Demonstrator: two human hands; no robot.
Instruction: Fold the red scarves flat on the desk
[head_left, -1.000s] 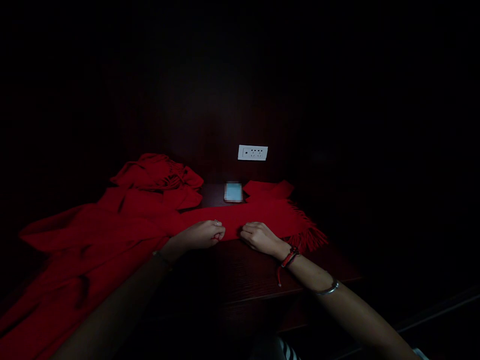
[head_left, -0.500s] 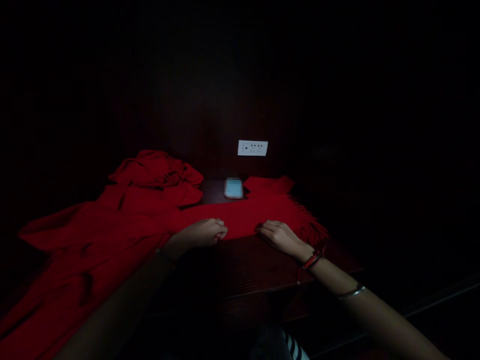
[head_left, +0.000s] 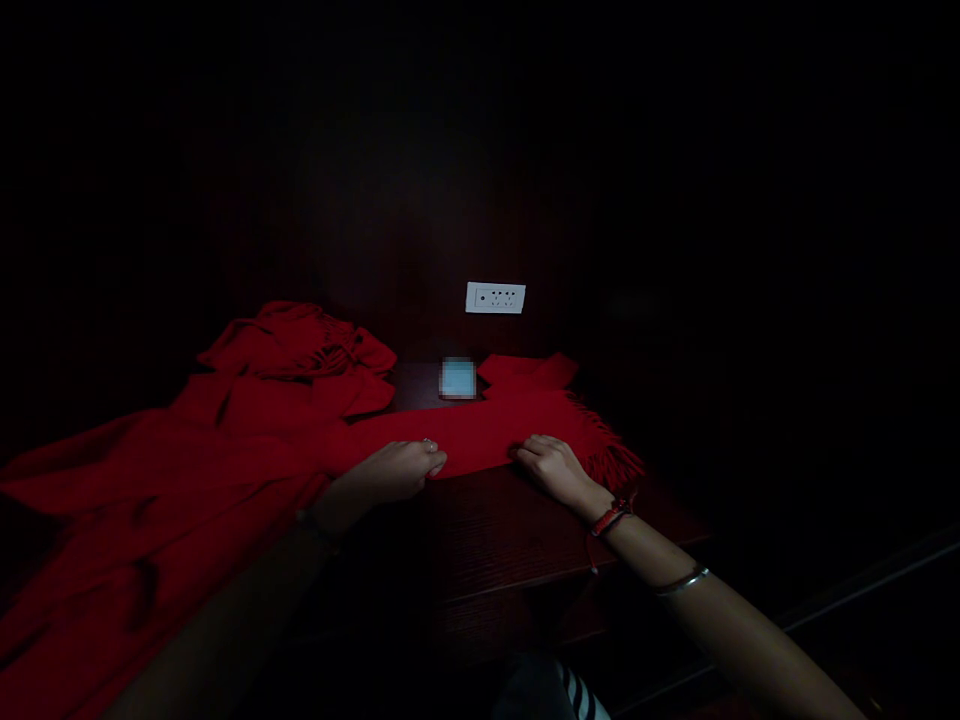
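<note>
A red fringed scarf (head_left: 480, 430) lies flat across the dark wooden table (head_left: 487, 540), its tassels fanned out at the right end. On its near edge my left hand (head_left: 405, 468) is closed, a ring on one finger, pinching the cloth. Farther right along the same edge, my right hand (head_left: 553, 468) has its fingers bent together on the fabric, the tips hidden beneath. To the left the red cloth spreads into loose folds that hang toward me past my left forearm.
A crumpled heap of red fabric (head_left: 300, 345) with fringe sits at the back left. A small pale blurred item (head_left: 457, 378) lies behind the scarf, beside another red cloth piece (head_left: 529, 372). A white socket panel (head_left: 495, 298) is on the dark wall.
My right hand has slid right along the scarf's near edge, away from my left hand, then stayed there. My left hand keeps its place on the cloth. The view has shifted slightly.
</note>
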